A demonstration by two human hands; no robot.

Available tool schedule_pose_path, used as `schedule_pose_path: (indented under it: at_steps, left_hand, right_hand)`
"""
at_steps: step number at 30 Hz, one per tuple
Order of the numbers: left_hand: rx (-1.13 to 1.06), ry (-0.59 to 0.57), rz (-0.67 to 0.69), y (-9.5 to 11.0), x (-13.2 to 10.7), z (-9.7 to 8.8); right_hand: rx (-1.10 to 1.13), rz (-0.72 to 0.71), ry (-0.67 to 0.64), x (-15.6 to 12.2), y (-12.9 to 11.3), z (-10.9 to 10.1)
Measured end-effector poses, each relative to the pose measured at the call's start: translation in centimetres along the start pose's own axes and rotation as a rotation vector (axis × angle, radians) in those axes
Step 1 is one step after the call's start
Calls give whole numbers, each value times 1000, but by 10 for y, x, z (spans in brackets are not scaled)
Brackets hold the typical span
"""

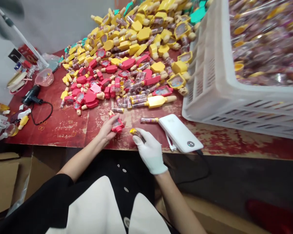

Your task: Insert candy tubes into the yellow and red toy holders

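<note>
Near the table's front edge, my bare left hand (105,130) is closed around a red plastic toy piece (117,125) with a clear window and a tan knob at its far end. To its right, my right hand (148,146), in a white glove, grips a small clear tube with a yellow cap (138,134). The tube and the red piece are apart. Just beyond my hands lie several similar tubes (138,99) and a yellow piece with a tan handle (158,101). One more tube (149,120) rests beside a white power bank (180,133).
A heap of yellow pieces (144,33) and red pieces (90,97) covers the back of the red table (63,131). At right stands a white plastic crate (210,81) full of tubes. A heat gun (32,95) with a black cord and a pink basket (44,78) are at left.
</note>
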State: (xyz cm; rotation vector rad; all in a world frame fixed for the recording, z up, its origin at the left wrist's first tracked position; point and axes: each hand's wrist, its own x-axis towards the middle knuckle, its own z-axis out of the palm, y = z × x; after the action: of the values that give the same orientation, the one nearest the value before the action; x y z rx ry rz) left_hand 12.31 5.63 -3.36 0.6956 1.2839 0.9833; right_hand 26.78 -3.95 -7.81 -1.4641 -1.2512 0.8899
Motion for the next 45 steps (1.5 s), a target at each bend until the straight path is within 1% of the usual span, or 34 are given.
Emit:
schedule_pose_path:
  at_steps: [2, 4, 6, 8, 11, 13, 15, 17, 19, 20, 21, 22, 23, 25, 26, 28, 30, 31, 32, 33, 35, 36, 37, 38, 40, 41, 42, 43, 45]
  left_hand:
    - [-270, -35, -59, 4, -6, 8]
    - [-488, -22, -80, 5, -15, 13]
    - [-563, 32, -67, 3, -24, 15]
    - [-584, 86, -58, 2, -32, 13]
    - [-570, 138, -19, 2, -43, 6]
    - [-557, 150, 8, 4, -53, 3]
    - [-562, 142, 26, 9, -65, 0]
    - [-573, 132, 87, 16, -75, -2]
    - [-576, 126, 205, 23, -79, -3]
    - [-572, 117, 266, 26, -79, -4]
    - [-562, 101, 314, 28, -77, -6]
    - [-552, 85, 344, 29, -73, -7]
    - [-544, 76, 354, 30, -69, -8]
    - [-536, 89, 345, 28, -62, -11]
    - [-536, 102, 337, 27, -60, -11]
    - [-540, 106, 331, 23, -56, -13]
    - [-534, 66, 335, 19, -52, -15]
    - [-532, 56, 334, 18, -50, -16]
    - [-530, 70, 331, 17, -47, -17]
    - [-528, 105, 323, 16, -43, -18]
    - [-524, 187, 300, 13, -37, -20]
    - [-527, 213, 291, 12, -35, -20]
    - [-535, 217, 288, 11, -34, -21]
    - [-545, 202, 293, 10, -33, -21]
    - [-563, 150, 322, 9, -33, -23]
    - [-564, 132, 331, 9, -33, -24]
    - [-558, 128, 332, 9, -32, -25]
    - [-551, 139, 322, 8, -31, -26]
    - [-538, 187, 280, 3, -29, -27]
  right_hand:
    - [-258, -125, 32, -14, -8, -2]
    - [-467, -212, 64, -20, -17, 2]
    - [-663, -263, 73, -22, -28, 8]
    - [-823, -299, 54, -22, -38, 13]
    - [-914, -345, -6, -24, -52, 15]
    - [-880, -333, -57, -26, -63, 12]
    - [-744, -260, -95, -27, -77, 9]
    - [-504, -77, -146, -26, -90, 7]
    - [-284, 125, -241, -22, -99, 9]
    - [-204, 202, -289, -20, -100, 11]
    - [-151, 247, -316, -18, -100, 14]
    - [-121, 257, -317, -16, -98, 18]
    - [-105, 245, -287, -14, -94, 21]
    - [-78, 224, -195, -12, -88, 27]
    - [-62, 235, -177, -12, -85, 29]
    - [-2, 315, -240, -11, -82, 31]
    - [96, 420, -391, -9, -80, 33]
    - [135, 443, -436, -8, -80, 34]
    - [151, 431, -431, -7, -79, 36]
    - [143, 394, -381, -5, -78, 38]
    - [89, 311, -235, -3, -75, 42]
    - [71, 301, -194, -1, -74, 44]
    - [75, 325, -200, 0, -72, 46]
    - [113, 387, -259, 2, -71, 47]
    - [237, 547, -457, 5, -70, 48]
    - [280, 590, -514, 6, -70, 48]
    - [285, 591, -519, 7, -69, 48]
    - [249, 555, -476, 7, -68, 48]
    - [79, 405, -288, 4, -65, 50]
